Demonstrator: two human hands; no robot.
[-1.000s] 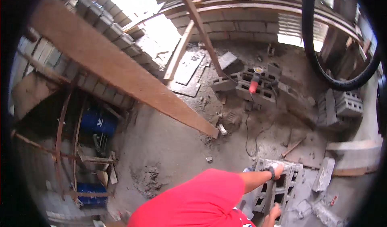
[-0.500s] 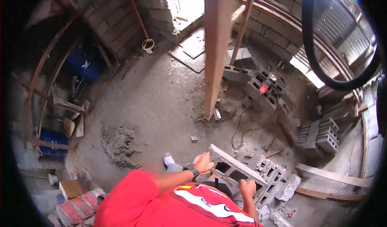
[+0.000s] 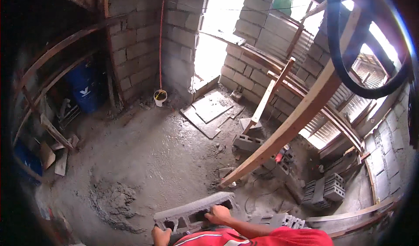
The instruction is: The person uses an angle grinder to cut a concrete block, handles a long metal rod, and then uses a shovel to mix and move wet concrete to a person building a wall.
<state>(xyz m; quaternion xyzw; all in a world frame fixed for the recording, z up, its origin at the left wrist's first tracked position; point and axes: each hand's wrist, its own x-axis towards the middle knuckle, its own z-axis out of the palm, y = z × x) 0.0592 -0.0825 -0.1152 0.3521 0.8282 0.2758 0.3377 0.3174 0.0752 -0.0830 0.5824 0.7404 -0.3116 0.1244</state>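
Concrete block [image 3: 196, 211] held level, right hand [image 3: 219, 213] fingers hooked into its hollow, left hand [image 3: 161, 236] clutching its end

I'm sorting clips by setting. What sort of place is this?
Most likely a building site, indoors: bare block walls, a mortar heap on the rough floor, and a hollow concrete block held in both hands.

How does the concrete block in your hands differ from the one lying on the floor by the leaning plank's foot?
The held grey hollow concrete block is lifted, gripped by the left hand and right hand. The grey hollow floor block lies untouched on the ground beside the leaning wooden plank. Both are grey with hollow cells.
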